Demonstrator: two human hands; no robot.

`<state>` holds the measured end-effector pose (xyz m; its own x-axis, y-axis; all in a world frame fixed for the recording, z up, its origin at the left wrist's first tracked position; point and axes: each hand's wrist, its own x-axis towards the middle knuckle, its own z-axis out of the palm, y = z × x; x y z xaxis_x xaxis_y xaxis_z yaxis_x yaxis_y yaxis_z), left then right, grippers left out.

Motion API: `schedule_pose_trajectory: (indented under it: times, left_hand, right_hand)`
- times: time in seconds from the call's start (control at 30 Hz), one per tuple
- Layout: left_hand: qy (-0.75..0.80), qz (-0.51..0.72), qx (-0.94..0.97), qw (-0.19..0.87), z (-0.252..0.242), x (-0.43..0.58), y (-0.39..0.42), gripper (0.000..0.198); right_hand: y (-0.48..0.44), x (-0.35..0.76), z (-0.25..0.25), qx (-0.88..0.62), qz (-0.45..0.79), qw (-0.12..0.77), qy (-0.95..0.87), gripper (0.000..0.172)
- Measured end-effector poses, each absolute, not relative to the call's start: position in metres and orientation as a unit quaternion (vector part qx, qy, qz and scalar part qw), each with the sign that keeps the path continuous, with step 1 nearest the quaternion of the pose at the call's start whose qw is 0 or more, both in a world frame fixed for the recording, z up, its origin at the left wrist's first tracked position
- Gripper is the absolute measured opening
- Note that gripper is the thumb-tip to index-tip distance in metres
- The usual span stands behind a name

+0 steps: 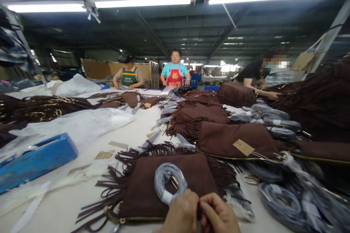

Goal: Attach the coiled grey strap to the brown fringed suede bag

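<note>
Dark brown, suede-like fringed bag [142, 189] flat on the pale table [147, 118], directly ahead of the person; its lower right edge runs in beneath both hands. Contents not visible. Strap coil [160, 180] rests on top of it, apparently in clear plastic, with a white paper band [167, 197] round one side and a metal clasp [174, 181] lying in the loop. More wrapped coils [281, 200] heaped to the right. Blue dispenser [64, 149] at left.

Left hand [182, 209] over the bag, just below the coil and overlapping it from this view. Right hand [217, 211] close beside it. Both have fingers curled in, tips nearly meeting; whether anything is gripped between them cannot be told.

Bag: plain matte face, roughly rectangular, long thin fringe spread out left, right and along the far side. Brass-coloured zip [144, 219] along the near edge. Second bag [218, 136] beyond, tan tag [243, 147] on it.
</note>
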<state>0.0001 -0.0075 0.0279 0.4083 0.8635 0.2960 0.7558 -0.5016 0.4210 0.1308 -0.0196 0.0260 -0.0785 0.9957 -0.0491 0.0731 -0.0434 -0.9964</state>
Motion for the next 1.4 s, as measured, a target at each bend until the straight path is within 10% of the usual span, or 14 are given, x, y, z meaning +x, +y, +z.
schedule_pose_trajectory:
  times: [0.3,0.67,0.97,1.23,1.4]
  left_hand:
    - [0.441,0.226,0.862,0.104,0.101,-0.077,-0.018,0.040]
    - [0.319,0.195,0.920,-0.119,0.096,-0.075,-0.031,0.017]
    - [0.459,0.229,0.853,-0.096,0.077,-0.103,-0.041,0.061]
    - [0.475,0.122,0.871,-0.032,0.063,-0.094,-0.028,0.011]
    - [0.551,0.127,0.824,-0.040,0.091,-0.097,-0.005,0.019]
  right_hand:
    - [-0.026,0.131,0.039,-0.503,0.484,0.460,-0.549,0.027]
    - [-0.044,0.089,0.077,-0.425,-0.004,0.282,-0.860,0.039]
    - [-0.037,0.119,0.071,-0.461,0.076,0.387,-0.795,0.009]
    - [-0.053,0.134,0.074,-0.376,0.073,0.401,-0.832,0.016]
    - [-0.059,0.134,0.059,-0.262,-0.058,0.342,-0.901,0.031]
